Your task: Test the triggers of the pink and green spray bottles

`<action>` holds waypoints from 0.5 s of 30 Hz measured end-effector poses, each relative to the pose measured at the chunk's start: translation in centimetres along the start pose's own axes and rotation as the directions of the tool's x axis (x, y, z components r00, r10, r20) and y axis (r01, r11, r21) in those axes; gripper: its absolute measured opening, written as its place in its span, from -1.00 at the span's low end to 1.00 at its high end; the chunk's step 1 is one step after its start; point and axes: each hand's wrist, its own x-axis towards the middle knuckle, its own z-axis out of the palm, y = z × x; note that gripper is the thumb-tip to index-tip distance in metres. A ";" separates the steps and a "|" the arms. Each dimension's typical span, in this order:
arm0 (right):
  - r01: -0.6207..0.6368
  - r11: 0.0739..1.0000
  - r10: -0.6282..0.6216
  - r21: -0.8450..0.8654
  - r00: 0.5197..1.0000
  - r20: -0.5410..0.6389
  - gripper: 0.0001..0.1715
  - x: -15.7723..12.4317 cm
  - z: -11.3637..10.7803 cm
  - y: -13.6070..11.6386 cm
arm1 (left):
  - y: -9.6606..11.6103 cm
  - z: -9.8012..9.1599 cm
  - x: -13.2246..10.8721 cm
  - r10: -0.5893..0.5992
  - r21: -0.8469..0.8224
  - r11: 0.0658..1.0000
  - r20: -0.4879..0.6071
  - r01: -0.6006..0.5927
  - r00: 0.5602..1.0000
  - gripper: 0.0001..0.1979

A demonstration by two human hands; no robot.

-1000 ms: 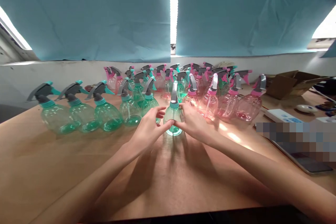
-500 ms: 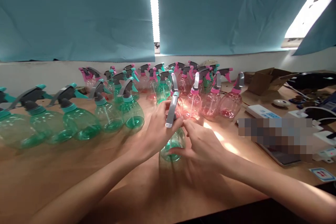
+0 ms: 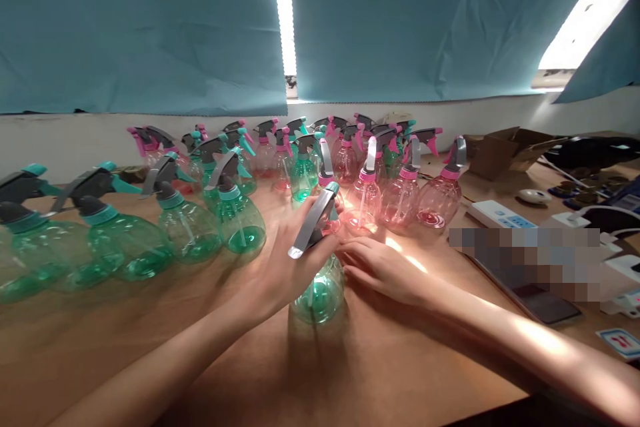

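Fingers [image 3: 299, 217] of the left hand [image 3: 277, 273] are wrapped round the top of the green spray bottle [image 3: 320, 297], thumb across the near side, and that is where the hold is now! The neck itself is hidden behind them. And look at the right hand [image 3: 387, 267]: half a second ago it was up at the bottle alongside its partner, and here it is dropped to the flank, fingers loosely stretched, gripping nothing that shows. Are those tips brushing the plastic? Can't tell; they are right beside it, at the very least.

Here's the other change: the grey lever [image 3: 311, 227], almost straight up and down a second ago, has swung over and slants down to the left across the hand. So the hold has gone from two hands to one, with the left alone appearing to steer the bottle's top.

The bottle is front and centre, nearer the person than a second ago, its base seemingly resting on the surface [image 3: 225, 373]. Off to its left, just apart, sits the closest of the other green bottles [image 3: 243, 230]; behind and to the right, pink bottles [image 3: 367, 203] glow in the light. Farther right lies a white power strip [image 3: 500, 213], well apart from both hands.
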 end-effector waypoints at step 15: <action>0.076 0.994 -0.075 -0.084 0.997 0.022 -0.67 0.6 1.4 -0.5 | 1.1 -0.8 -0.1 -0.048 0.045 0.998 -0.028 0.049 0.998 -0.97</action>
